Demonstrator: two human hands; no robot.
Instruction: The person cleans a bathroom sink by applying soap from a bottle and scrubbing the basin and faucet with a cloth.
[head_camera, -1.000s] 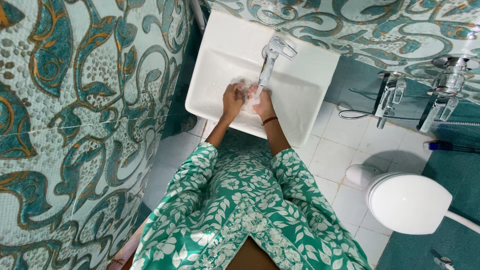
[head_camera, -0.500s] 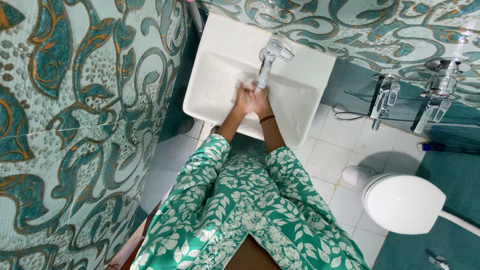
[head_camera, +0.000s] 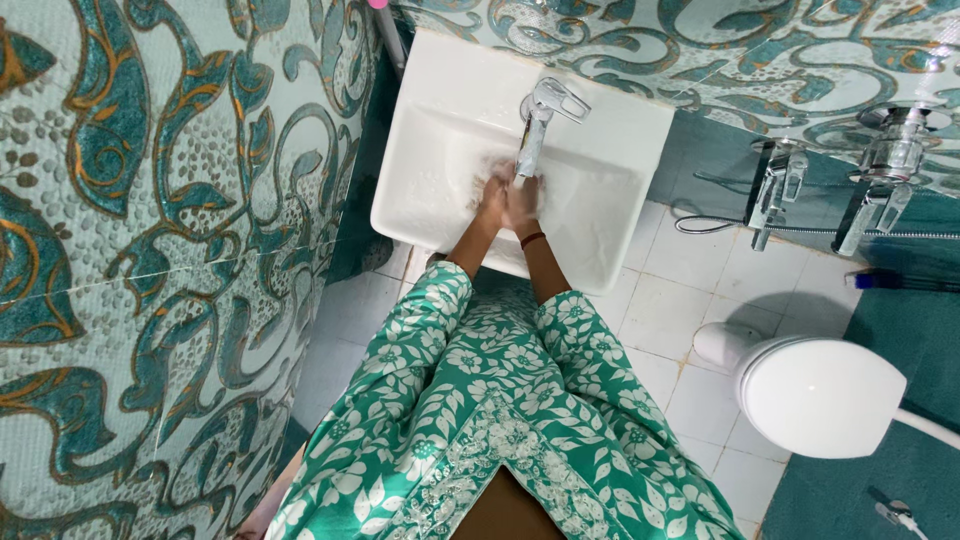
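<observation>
My left hand (head_camera: 493, 203) and my right hand (head_camera: 523, 204) are pressed together inside the white washbasin (head_camera: 430, 120), right under the spout of the chrome tap (head_camera: 535, 125). The hands are blurred and lathered white, palms against each other, holding nothing else that I can see. A dark band sits on my right wrist. My green floral sleeves reach down from the basin's front edge.
A patterned teal tiled wall (head_camera: 150, 270) stands close on the left. To the right are chrome wall taps (head_camera: 775, 195) with a hose, a white toilet (head_camera: 815, 395), a blue-handled object (head_camera: 900, 283) and a white tiled floor (head_camera: 670, 320).
My hands came together from slightly apart and now rub palm against palm under the tap. The view shifted a little.
</observation>
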